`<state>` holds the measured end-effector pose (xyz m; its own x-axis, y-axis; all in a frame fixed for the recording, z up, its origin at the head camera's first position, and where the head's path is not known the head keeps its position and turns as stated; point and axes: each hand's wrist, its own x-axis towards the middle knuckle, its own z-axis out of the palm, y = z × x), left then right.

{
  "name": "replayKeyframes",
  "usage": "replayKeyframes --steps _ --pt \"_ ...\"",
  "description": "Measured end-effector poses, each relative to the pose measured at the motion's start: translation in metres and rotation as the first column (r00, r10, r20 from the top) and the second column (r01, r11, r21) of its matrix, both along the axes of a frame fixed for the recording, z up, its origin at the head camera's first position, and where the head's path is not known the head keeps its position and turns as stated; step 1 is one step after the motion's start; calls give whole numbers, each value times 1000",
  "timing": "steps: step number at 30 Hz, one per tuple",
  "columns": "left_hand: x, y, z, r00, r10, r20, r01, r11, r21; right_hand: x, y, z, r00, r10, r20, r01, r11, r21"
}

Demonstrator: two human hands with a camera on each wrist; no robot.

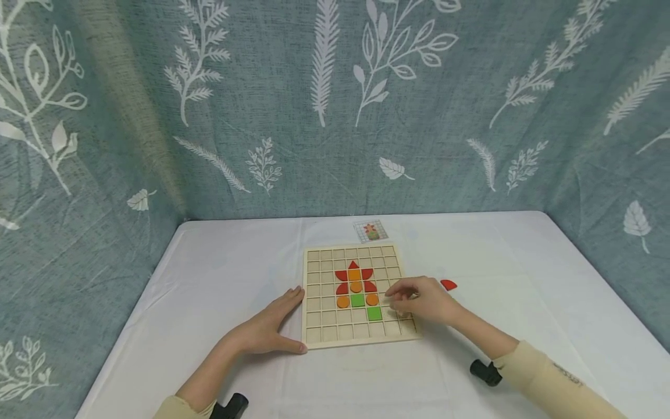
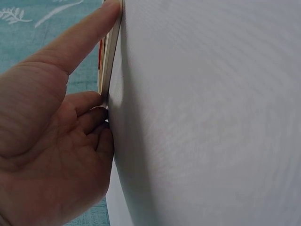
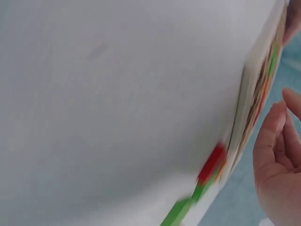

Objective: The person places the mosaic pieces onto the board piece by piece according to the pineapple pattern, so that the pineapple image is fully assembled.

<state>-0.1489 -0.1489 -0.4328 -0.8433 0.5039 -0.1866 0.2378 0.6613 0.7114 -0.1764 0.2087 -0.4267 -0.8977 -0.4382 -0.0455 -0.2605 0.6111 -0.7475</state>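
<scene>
A square wooden grid board (image 1: 321, 334) lies on the table, with red, orange and green flat pieces set in its middle squares. My left hand (image 1: 269, 329) rests at its left side, thumb at the near left corner and fingertips along the edge. In the left wrist view the thumb (image 2: 84, 40) touches the board's rim (image 2: 112, 56). Over the board's right part hovers my right hand (image 1: 421, 299), fingers loosely bent, with no piece showing between them. The nearest pieces are an orange disc (image 1: 372, 299) and a green square (image 1: 374, 313).
A small pattern card (image 1: 370, 231) lies behind the board. To the right, a red piece (image 1: 448, 284) lies on the white cloth (image 1: 523, 302); the right wrist view shows a blurred red piece (image 3: 211, 162) and green pieces (image 3: 178, 212) beside the board. A patterned curtain (image 1: 324, 163) surrounds the table.
</scene>
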Motion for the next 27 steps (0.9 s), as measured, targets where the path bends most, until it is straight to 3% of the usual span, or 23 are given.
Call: replayKeyframes --steps 6,15,27 --pt "1 0 -1 1000 3 -3 -3 1000 -8 -4 36 2 998 -64 20 64 998 11" --pt "1 0 -2 1000 -4 -4 4 1000 1 5 82 -2 980 -187 65 181 979 96" --pt "0 1 -1 1000 2 4 -2 1000 -2 14 109 1 987 -133 90 121 985 126"
